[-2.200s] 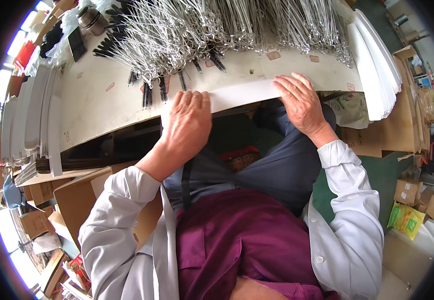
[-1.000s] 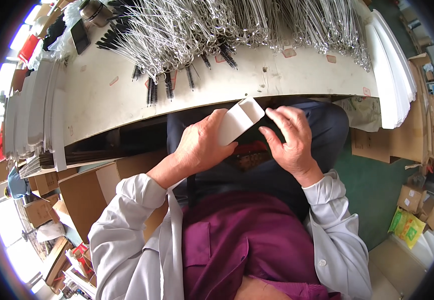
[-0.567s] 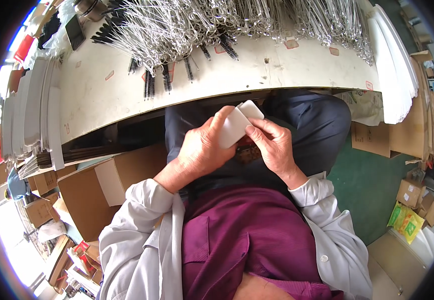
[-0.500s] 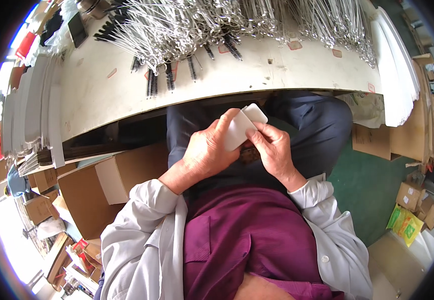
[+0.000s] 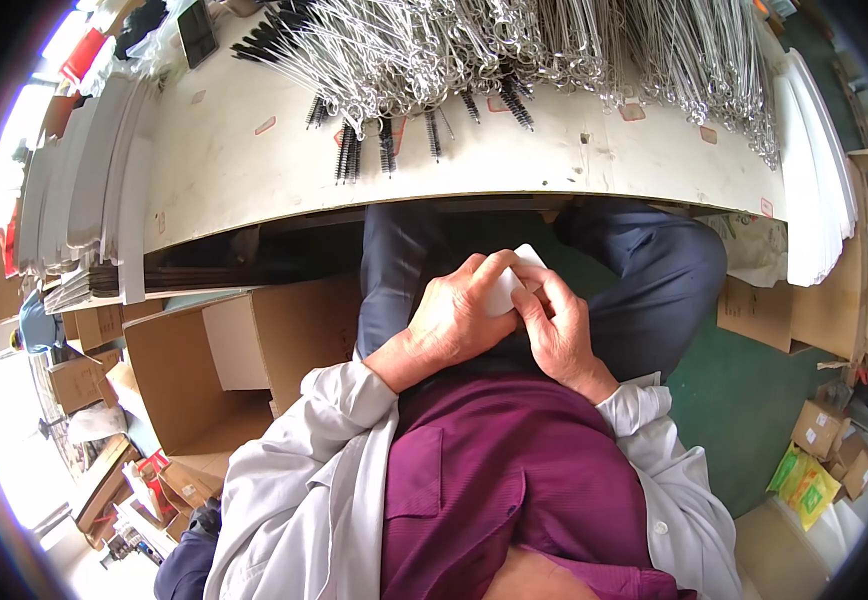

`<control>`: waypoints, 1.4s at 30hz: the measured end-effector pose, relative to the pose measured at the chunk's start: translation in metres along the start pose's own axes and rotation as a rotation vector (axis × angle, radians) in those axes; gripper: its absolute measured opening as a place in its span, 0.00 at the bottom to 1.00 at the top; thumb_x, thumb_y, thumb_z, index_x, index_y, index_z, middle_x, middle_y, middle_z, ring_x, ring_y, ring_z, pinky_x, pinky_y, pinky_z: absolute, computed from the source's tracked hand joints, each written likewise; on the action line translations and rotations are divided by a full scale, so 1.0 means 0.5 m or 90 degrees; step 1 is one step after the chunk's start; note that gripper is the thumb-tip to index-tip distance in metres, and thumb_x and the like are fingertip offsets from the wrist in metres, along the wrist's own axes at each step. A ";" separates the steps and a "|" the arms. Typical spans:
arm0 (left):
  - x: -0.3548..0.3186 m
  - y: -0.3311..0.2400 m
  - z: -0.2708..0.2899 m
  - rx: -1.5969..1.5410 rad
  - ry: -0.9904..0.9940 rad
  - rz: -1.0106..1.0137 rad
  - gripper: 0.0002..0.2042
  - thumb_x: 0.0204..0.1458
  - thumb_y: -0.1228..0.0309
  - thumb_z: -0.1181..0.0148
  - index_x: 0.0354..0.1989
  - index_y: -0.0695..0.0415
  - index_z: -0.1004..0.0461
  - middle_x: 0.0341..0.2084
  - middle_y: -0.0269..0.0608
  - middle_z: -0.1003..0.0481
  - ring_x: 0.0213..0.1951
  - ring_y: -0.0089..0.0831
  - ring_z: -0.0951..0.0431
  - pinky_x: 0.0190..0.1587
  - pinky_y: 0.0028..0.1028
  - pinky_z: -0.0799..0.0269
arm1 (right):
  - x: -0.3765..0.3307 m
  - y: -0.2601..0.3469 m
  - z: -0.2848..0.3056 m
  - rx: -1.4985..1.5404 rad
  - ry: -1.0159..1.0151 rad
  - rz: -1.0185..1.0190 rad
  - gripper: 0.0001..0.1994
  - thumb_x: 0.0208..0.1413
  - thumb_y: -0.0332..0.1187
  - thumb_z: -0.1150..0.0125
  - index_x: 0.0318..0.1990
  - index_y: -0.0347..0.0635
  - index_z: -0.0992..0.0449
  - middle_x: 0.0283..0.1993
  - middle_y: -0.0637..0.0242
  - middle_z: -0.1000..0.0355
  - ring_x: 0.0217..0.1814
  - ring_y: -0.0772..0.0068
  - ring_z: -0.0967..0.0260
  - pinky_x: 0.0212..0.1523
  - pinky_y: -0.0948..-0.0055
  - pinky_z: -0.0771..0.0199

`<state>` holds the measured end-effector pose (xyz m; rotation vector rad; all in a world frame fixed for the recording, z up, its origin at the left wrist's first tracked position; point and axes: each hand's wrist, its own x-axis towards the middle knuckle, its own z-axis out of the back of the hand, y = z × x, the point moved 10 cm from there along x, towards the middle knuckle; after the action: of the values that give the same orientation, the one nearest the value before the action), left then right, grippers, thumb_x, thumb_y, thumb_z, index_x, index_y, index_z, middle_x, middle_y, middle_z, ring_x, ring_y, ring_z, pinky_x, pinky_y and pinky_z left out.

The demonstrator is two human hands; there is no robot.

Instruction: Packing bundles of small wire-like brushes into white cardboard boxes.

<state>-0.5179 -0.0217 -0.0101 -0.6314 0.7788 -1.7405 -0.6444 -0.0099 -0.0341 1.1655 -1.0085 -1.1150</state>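
Folding the small white paper piece [image 5: 509,285] over my lap.
My left hand [image 5: 459,320] and right hand [image 5: 559,330] pinched it; the wire brushes [image 5: 384,150] at twelve o'clock on the table [image 5: 574,165] lay untouched.

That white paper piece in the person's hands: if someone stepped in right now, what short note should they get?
Left hand: wrapped around the folded white paper piece, over the lap.
Right hand: fingers pressing the same piece from the other side.
Where things are: the piece is below the edge of the white table; wire brushes are heaped on the tabletop; flat white sheets are stacked at its right end.
Done: the piece is folded small.
Left: it is not yet set down anywhere.
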 end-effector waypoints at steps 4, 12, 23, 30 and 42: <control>-0.003 0.000 -0.009 0.000 0.028 0.019 0.27 0.47 0.68 0.28 0.57 0.53 0.30 0.42 0.51 0.22 0.39 0.55 0.16 0.40 0.44 0.17 | -0.010 -0.007 0.004 0.109 -0.035 -0.006 0.24 0.68 0.30 0.38 0.67 0.32 0.35 0.39 0.58 0.19 0.40 0.75 0.21 0.42 0.74 0.21; -0.014 0.013 -0.013 -0.021 -0.014 0.016 0.26 0.48 0.66 0.28 0.54 0.53 0.33 0.40 0.54 0.21 0.38 0.55 0.16 0.40 0.45 0.17 | -0.001 0.073 0.014 -0.197 -0.054 0.147 0.15 0.65 0.30 0.36 0.56 0.32 0.22 0.35 0.51 0.20 0.36 0.57 0.19 0.40 0.68 0.21; -0.025 0.025 -0.025 0.048 -0.038 0.034 0.31 0.45 0.65 0.25 0.55 0.63 0.33 0.38 0.55 0.19 0.37 0.53 0.15 0.37 0.44 0.17 | 0.002 -0.021 0.007 0.003 -0.054 -0.110 0.08 0.64 0.29 0.33 0.44 0.32 0.17 0.30 0.63 0.19 0.31 0.85 0.26 0.33 0.78 0.24; -0.041 0.042 -0.037 0.084 -0.010 0.096 0.25 0.46 0.63 0.26 0.49 0.61 0.26 0.38 0.52 0.20 0.38 0.52 0.16 0.41 0.43 0.18 | -0.013 -0.074 0.017 0.082 -0.040 -0.280 0.07 0.65 0.30 0.34 0.39 0.34 0.18 0.28 0.72 0.21 0.30 0.90 0.29 0.31 0.80 0.27; -0.040 0.023 -0.029 0.096 -0.078 0.007 0.23 0.43 0.64 0.25 0.43 0.62 0.28 0.30 0.49 0.21 0.30 0.47 0.16 0.29 0.41 0.18 | -0.013 -0.094 -0.003 0.216 -0.053 -0.280 0.09 0.63 0.31 0.31 0.36 0.34 0.21 0.26 0.68 0.22 0.20 0.85 0.30 0.19 0.81 0.31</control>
<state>-0.5161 -0.0021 -0.0290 -0.6226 0.5596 -1.7157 -0.6498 -0.0054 -0.0810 1.6818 -1.0605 -1.3774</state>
